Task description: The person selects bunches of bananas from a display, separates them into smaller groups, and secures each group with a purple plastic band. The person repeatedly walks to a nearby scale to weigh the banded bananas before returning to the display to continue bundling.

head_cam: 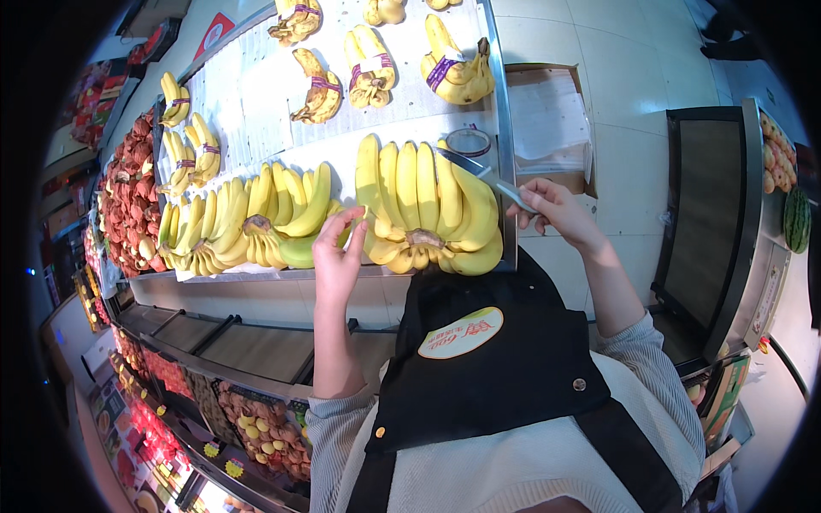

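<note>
A large hand of yellow bananas (426, 192) lies before me at the display's near right corner, crown towards me. My right hand (545, 208) grips the pale handle of a knife (513, 192), whose dark blade reaches over the upper right bananas. My left hand (340, 240) is at the left edge of this bunch, thumb and forefinger close together. Something small and pale shows at their tips; whether they hold it is unclear. Left of that hand are further bananas (221, 221), some greenish. A roll of purple-printed tape (468, 142) lies beyond the knife blade.
Taped banana bundles (371, 67) lie farther back on the white-lined display stand (256, 96), which has a metal rim. An open cardboard box (587, 128) is on the floor to the right. Reddish produce (131, 192) is heaped at the left. Produce shelves (256, 429) stand behind my left side.
</note>
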Tool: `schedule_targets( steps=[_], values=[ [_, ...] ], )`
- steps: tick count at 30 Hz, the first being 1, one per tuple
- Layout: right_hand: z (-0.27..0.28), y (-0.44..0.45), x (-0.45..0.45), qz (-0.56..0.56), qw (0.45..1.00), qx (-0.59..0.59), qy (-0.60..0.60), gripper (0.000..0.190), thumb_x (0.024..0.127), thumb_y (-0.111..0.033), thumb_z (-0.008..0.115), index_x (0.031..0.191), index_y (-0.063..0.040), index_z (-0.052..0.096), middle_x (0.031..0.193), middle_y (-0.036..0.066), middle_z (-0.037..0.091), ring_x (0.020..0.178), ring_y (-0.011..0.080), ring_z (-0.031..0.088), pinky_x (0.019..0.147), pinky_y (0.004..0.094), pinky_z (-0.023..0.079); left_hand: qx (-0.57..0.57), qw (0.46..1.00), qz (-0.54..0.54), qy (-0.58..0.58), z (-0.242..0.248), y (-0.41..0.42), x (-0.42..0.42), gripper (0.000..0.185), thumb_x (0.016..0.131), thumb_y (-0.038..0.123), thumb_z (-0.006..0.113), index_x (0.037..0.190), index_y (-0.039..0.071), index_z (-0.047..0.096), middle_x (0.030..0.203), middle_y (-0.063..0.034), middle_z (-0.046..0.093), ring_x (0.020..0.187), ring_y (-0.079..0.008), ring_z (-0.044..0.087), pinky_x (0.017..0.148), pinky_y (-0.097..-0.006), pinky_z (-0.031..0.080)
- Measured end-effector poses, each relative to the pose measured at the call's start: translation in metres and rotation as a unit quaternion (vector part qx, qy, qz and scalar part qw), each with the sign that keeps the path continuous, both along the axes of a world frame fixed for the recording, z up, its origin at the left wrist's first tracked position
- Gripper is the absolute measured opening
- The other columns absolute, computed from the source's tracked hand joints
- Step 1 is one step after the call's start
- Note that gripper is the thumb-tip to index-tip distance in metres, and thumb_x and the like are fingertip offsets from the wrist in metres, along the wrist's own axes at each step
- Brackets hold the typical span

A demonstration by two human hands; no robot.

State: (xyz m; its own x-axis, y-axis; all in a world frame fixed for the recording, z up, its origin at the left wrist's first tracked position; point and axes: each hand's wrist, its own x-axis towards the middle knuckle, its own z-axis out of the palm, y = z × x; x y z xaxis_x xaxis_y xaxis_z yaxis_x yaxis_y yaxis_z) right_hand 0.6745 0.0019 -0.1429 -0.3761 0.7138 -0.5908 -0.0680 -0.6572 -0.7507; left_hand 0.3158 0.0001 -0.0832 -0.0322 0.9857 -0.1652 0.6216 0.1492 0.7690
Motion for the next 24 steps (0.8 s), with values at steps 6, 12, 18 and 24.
schedule_targets(
  steps=[6, 12, 18, 24],
  values=[
    [0.036, -0.049, -0.009, 0.011, 0.983, 0.106, 0.147, 0.032, 0.097, -0.024, 0.050, 0.119, -0.001, 0.046, 0.090, 0.010, 0.063, 0.067, 0.0111, 0.060, 0.054, 0.0223, 0.048, 0.031, 0.999, -0.026, -0.019, 0.002, -0.017, -0.002, 0.019, 0.084, 0.003, 0.065, 0.103, 0.001, 0.066, 0.101, -0.0139, 0.065, 0.096, -0.0263, 0.061, 0.087, -0.0322, 0.046],
    [0.067, -0.056, -0.050, -0.026, 0.995, -0.003, 0.096, 0.033, 0.096, -0.030, 0.052, 0.113, -0.001, 0.055, 0.064, 0.000, 0.047, 0.045, 0.0071, 0.045, 0.042, 0.0196, 0.036, 0.103, 0.986, -0.131, -0.006, -0.008, -0.015, 0.003, 0.029, 0.080, 0.007, 0.070, 0.108, 0.002, 0.063, 0.108, -0.0152, 0.063, 0.104, -0.0312, 0.058, 0.091, -0.0372, 0.045],
    [0.099, -0.082, -0.094, -0.014, 0.997, 0.075, -0.016, 0.030, 0.096, -0.029, 0.054, 0.113, -0.004, 0.059, 0.065, 0.001, 0.057, 0.045, 0.0057, 0.049, 0.043, 0.0187, 0.040, 0.136, 0.948, -0.288, 0.000, -0.020, 0.000, 0.001, 0.053, 0.071, 0.027, 0.078, 0.115, 0.007, 0.058, 0.105, -0.0105, 0.063, 0.104, -0.0292, 0.058, 0.106, -0.0490, 0.032],
    [0.094, -0.109, -0.120, -0.142, 0.982, 0.117, 0.036, 0.026, 0.099, -0.028, 0.049, 0.102, -0.003, 0.057, 0.068, 0.002, 0.056, 0.045, 0.0064, 0.049, 0.044, 0.0189, 0.038, 0.108, 0.906, -0.409, 0.031, -0.055, 0.024, 0.022, 0.045, 0.073, 0.033, 0.074, 0.111, 0.011, 0.062, 0.098, -0.0089, 0.067, 0.099, -0.0252, 0.062, 0.108, -0.0481, 0.030]
  ],
)
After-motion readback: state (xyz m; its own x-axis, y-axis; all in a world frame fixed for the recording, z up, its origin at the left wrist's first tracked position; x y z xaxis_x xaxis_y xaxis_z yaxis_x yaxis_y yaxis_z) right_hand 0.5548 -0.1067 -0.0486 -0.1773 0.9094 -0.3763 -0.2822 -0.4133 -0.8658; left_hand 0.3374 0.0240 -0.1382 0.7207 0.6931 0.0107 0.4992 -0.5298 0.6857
